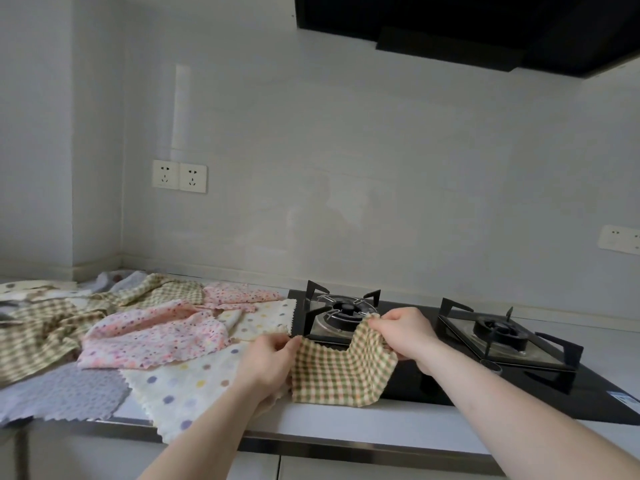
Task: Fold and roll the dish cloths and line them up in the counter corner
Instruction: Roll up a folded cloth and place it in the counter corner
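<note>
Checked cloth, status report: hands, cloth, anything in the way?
Left hand and right hand pinch checked cloth by top corners. Cloth hangs over hob edge. Unfolded cloth pile on left.

Cloths and appliances run out of view on a kitchen counter

Left of the gas hob (450,358), the brown checked cloth (38,334) and grey cloth (62,393) are cut by the picture's edge; a cream dotted cloth (194,386) lies partly under the pink one (156,337). Above the hob, the range hood (485,26) is cropped at the top. The hob's label (625,400) is too small to read.
</note>
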